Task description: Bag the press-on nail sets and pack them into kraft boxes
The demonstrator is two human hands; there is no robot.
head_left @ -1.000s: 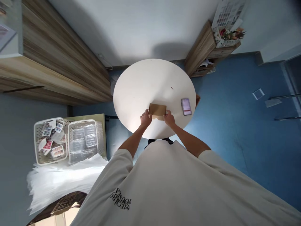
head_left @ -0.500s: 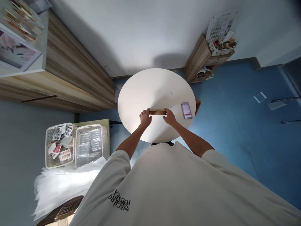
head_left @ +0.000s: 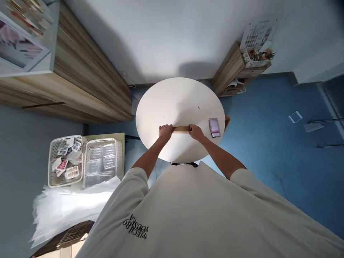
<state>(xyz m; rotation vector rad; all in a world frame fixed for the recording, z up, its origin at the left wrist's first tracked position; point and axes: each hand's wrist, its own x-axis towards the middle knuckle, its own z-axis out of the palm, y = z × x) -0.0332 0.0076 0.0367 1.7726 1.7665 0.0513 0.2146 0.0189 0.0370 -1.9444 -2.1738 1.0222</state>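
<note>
A narrow brown piece [head_left: 181, 129], which looks like a slim cardboard box, spans the gap between my two hands above the white round table [head_left: 177, 96]. Its left end is gripped by my left hand [head_left: 165, 132], whose fingers are curled round it. At the other end, my right hand [head_left: 196, 132] has its fingers closed on the piece, and a small dark spot shows beside them. Both ends are covered by my fingers. To the right of my right hand lies a phone [head_left: 214, 127] with a blurred, lit screen.
Left of me stand two white baskets, one holding small cards [head_left: 72, 172] and one filled with clear plastic boxes [head_left: 94, 166]. White sheets [head_left: 72, 204] lie in front of them. Wooden cabinets [head_left: 94, 68] rise at the left, and a small wooden shelf [head_left: 228, 70] stands behind right.
My hands have closed more tightly round the ends of the brown piece, and its face is turned slightly differently. The whole view has shifted a little.
</note>
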